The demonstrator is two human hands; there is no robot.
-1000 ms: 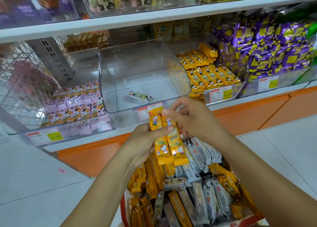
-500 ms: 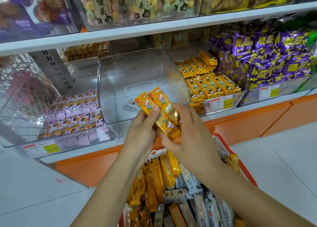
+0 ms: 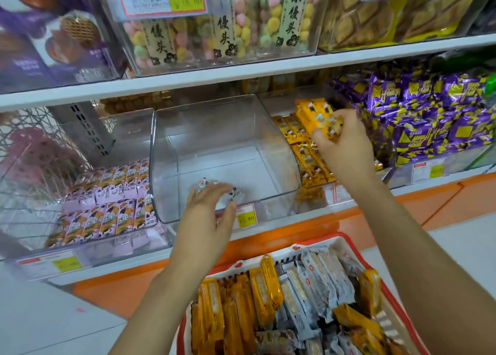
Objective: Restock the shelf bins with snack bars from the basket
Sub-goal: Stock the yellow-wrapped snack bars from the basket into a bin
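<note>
My right hand point(image 3: 345, 150) grips a few yellow snack bars point(image 3: 315, 116) and holds them over the bin of yellow bars point(image 3: 308, 164) on the lower shelf. My left hand point(image 3: 208, 215) hangs with spread, relaxed fingers at the front wall of the clear middle bin point(image 3: 228, 142) and holds nothing. That bin holds one white-wrapped bar point(image 3: 233, 193) near its front. The red basket point(image 3: 316, 243) sits below, heaped with yellow bars point(image 3: 268, 285) and white bars point(image 3: 319, 279).
Left of the clear bin stands a bin of pink bars point(image 3: 112, 207). Purple packets point(image 3: 429, 118) fill the bin at the right. The upper shelf point(image 3: 241, 73) carries boxes of coloured sweets and biscuits. Orange plinth and pale floor lie below.
Both hands held the yellow bars together over the basket. The right hand has since carried them up and right to the yellow bin, while the left let go and dropped toward the clear bin's front.
</note>
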